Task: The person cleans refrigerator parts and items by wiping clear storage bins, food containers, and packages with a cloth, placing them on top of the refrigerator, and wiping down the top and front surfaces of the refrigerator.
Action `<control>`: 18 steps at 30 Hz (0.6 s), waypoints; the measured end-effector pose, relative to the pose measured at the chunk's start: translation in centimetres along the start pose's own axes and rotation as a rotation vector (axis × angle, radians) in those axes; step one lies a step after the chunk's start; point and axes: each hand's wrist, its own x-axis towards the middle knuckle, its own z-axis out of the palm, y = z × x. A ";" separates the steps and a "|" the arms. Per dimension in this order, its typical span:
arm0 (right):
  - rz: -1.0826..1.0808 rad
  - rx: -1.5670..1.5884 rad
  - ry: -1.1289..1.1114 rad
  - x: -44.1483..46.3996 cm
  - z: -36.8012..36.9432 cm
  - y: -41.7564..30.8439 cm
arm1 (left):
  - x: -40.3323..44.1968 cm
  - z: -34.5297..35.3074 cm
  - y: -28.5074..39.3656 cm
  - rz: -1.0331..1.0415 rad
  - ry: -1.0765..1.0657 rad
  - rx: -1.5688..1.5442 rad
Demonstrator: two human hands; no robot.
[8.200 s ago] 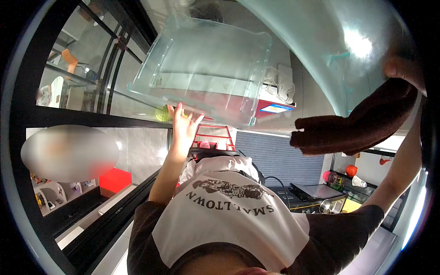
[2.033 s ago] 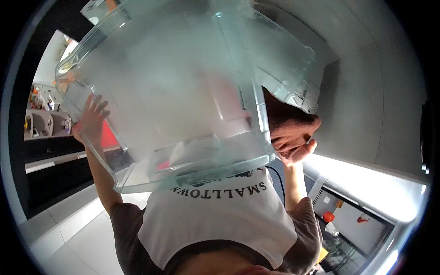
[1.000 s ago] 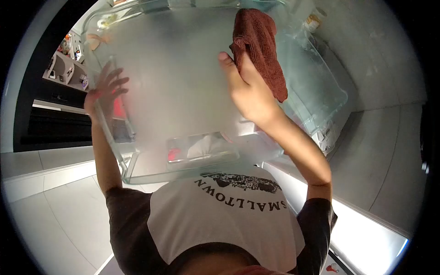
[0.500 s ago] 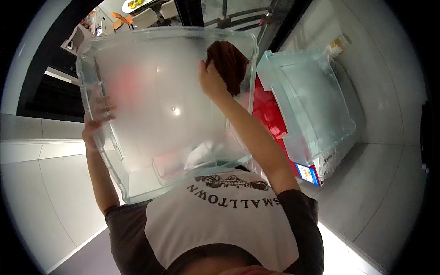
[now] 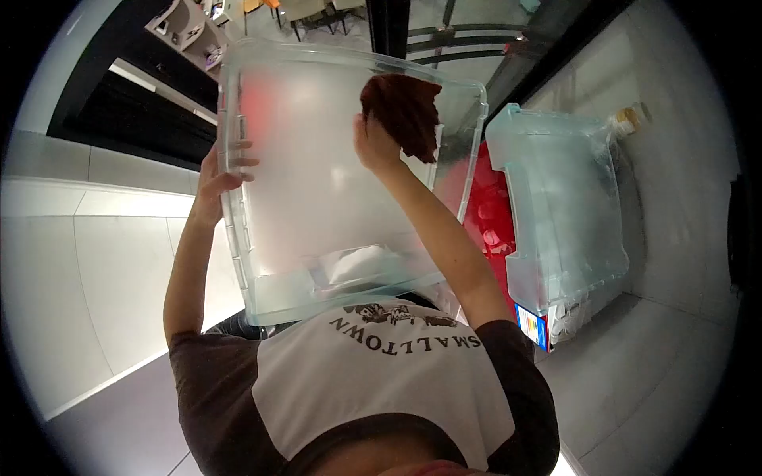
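Note:
A large clear plastic storage bin [image 5: 309,206] stands in front of my chest, its inside turned toward me. My left hand [image 5: 219,181] grips its left side wall, with fingertips curled over the rim. In my right hand [image 5: 375,144] is a dark brown cloth [image 5: 405,115], bunched at the fingers and spread against the bin's upper right inner surface. Part of the cloth hides my right fingertips. A white patch shows blurred through the bin's lower wall.
To the right, a second clear bin [image 5: 563,206] rests on its side, beside a red object [image 5: 488,214] and a box with a blue label [image 5: 532,327]. A jar-like container [image 5: 631,119] sits near the wall. Dark-framed glass [image 5: 484,36] and chairs [image 5: 305,9] are beyond.
The held bin and my left hand have shifted right in view. My right hand with the cloth has moved slightly right; my grip looks the same.

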 end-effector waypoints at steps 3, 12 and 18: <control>-0.124 -0.022 -0.072 1.3 0.6 -3.1 | 0.1 -0.5 -0.3 -0.009 -0.016 -0.011; -0.362 0.058 -0.255 4.8 -1.1 -10.1 | 0.2 0.6 1.2 -0.031 -0.095 0.009; -0.197 0.247 -0.499 5.1 -2.9 -11.3 | 1.0 1.3 2.0 -0.106 -0.121 -0.014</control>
